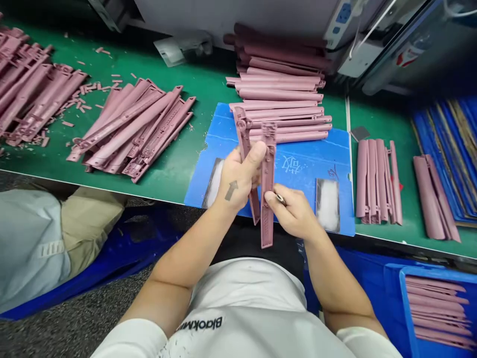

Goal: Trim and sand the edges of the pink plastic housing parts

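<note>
Two long pink plastic housing halves are in my left hand (pixel 238 174), its fingers closed round them. The front housing half (pixel 267 169) stands nearly upright, its ribbed inner side facing me. Behind and left of it, the other housing half (pixel 243 132) leans slightly. My right hand (pixel 298 211) is closed round a small metal tool (pixel 280 199), only its end showing; the tool's exact kind is hidden. The right thumb presses on the front half's right edge, about midway down. Both hands are above the front edge of a blue plastic sheet (pixel 223 132).
Pink housings lie stacked behind the sheet (pixel 283 94), heaped at left (pixel 137 124), and in rows at right (pixel 378 179). Small pink scraps (pixel 84 92) litter the green bench (pixel 201 94). A blue bin (pixel 406 308) holds more parts. Someone's clothed leg (pixel 30 243) is at left.
</note>
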